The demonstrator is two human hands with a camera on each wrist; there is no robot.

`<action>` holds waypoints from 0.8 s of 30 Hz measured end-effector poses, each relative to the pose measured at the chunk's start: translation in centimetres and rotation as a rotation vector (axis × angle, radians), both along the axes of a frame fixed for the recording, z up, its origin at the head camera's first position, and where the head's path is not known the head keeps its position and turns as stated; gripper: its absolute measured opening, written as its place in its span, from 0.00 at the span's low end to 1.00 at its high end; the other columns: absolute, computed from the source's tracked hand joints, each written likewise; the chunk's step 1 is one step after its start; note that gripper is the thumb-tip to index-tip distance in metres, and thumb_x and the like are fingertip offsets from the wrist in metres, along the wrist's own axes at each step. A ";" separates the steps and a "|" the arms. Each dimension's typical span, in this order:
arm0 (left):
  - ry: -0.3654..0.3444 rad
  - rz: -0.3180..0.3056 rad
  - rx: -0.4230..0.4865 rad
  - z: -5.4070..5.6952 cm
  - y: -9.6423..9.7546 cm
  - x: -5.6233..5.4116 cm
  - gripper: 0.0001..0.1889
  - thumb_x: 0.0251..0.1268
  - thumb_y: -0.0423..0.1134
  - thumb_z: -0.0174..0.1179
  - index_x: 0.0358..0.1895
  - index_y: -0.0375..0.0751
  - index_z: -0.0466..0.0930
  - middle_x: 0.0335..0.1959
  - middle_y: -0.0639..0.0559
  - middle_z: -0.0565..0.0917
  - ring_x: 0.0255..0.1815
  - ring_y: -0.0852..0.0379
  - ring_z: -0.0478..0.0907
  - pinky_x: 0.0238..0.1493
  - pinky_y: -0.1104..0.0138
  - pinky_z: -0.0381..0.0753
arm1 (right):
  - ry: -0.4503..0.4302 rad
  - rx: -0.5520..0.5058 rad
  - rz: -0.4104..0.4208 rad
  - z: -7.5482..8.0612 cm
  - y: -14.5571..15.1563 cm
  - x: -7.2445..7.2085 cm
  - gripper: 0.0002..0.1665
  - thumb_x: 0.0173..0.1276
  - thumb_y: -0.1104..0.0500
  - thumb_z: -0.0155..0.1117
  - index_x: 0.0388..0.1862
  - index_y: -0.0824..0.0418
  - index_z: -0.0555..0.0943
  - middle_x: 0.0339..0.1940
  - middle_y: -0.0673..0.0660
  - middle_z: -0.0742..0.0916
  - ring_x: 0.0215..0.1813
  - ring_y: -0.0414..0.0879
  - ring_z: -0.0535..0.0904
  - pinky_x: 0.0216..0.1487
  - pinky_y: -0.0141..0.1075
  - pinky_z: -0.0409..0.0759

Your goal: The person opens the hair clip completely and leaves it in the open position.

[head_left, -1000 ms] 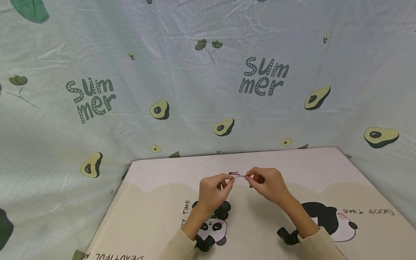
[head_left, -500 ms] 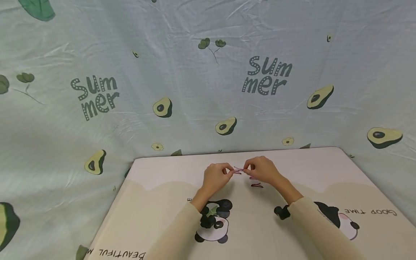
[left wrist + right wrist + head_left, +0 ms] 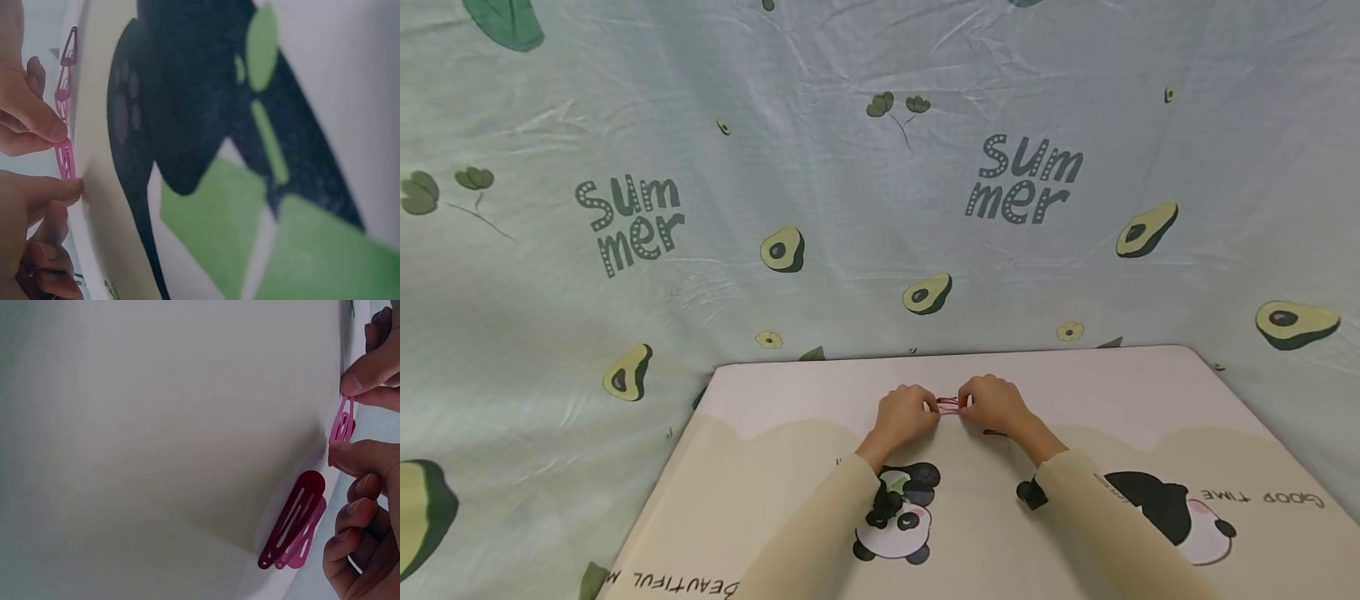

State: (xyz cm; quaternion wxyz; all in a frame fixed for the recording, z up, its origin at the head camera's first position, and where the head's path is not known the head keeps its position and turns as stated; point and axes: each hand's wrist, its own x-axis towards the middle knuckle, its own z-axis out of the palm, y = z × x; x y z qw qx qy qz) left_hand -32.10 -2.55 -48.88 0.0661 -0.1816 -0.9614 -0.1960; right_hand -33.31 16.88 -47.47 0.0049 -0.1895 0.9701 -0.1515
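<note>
A pink snap hair clip (image 3: 341,425) spans the small gap between my two hands. One end is pinched by the thumb and fingertips of my left hand (image 3: 908,415). My right hand (image 3: 996,407) pinches the opposite end. Just behind it in the head view lies a dark red hair clip (image 3: 947,400). Under the right wrist another dark red clip (image 3: 294,519) rests on the table, overlapping pink clips (image 3: 307,547) in the right wrist view. The hands partly hide the clips.
The light table cover (image 3: 760,475) bears printed pandas (image 3: 891,533) and lettering. Two black objects, one (image 3: 1032,493) by the right forearm and one (image 3: 886,506) by the left wrist, appear worn at the wrists. A patterned curtain (image 3: 850,208) hangs behind the table's far edge.
Both hands moved away from the body, then came down toward the table with the pink hair clip between them. It now sits close to the dark red clip behind.
</note>
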 end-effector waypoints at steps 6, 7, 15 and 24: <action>0.000 -0.007 0.002 -0.5 0.4 -0.1 0.05 0.62 0.41 0.67 0.34 0.50 0.92 0.37 0.52 0.91 0.28 0.57 0.78 0.25 0.65 0.72 | -0.016 0.017 -0.048 -0.3 0.0 0.1 0.02 0.65 0.58 0.71 0.32 0.53 0.89 0.33 0.50 0.88 0.33 0.46 0.75 0.31 0.41 0.73; -0.005 -0.008 0.006 -0.5 0.5 0.0 0.05 0.62 0.41 0.67 0.34 0.49 0.92 0.36 0.52 0.91 0.27 0.57 0.77 0.25 0.65 0.71 | -0.016 0.016 -0.050 -0.3 0.0 0.1 0.02 0.64 0.58 0.71 0.32 0.53 0.89 0.33 0.50 0.88 0.33 0.46 0.75 0.31 0.41 0.73; -0.066 0.005 0.020 0.0 0.4 -0.2 0.05 0.61 0.41 0.67 0.33 0.48 0.92 0.34 0.53 0.90 0.26 0.59 0.72 0.26 0.66 0.69 | -0.006 0.002 -0.052 -0.4 0.0 0.0 0.02 0.65 0.57 0.72 0.32 0.53 0.89 0.31 0.50 0.87 0.32 0.46 0.74 0.30 0.40 0.71; -0.089 0.010 0.001 0.1 0.0 -0.2 0.05 0.62 0.44 0.68 0.34 0.51 0.92 0.33 0.54 0.90 0.27 0.60 0.72 0.27 0.67 0.67 | -0.029 -0.014 -0.041 -0.5 0.1 0.2 0.03 0.64 0.58 0.71 0.35 0.54 0.89 0.35 0.51 0.89 0.33 0.47 0.76 0.31 0.41 0.74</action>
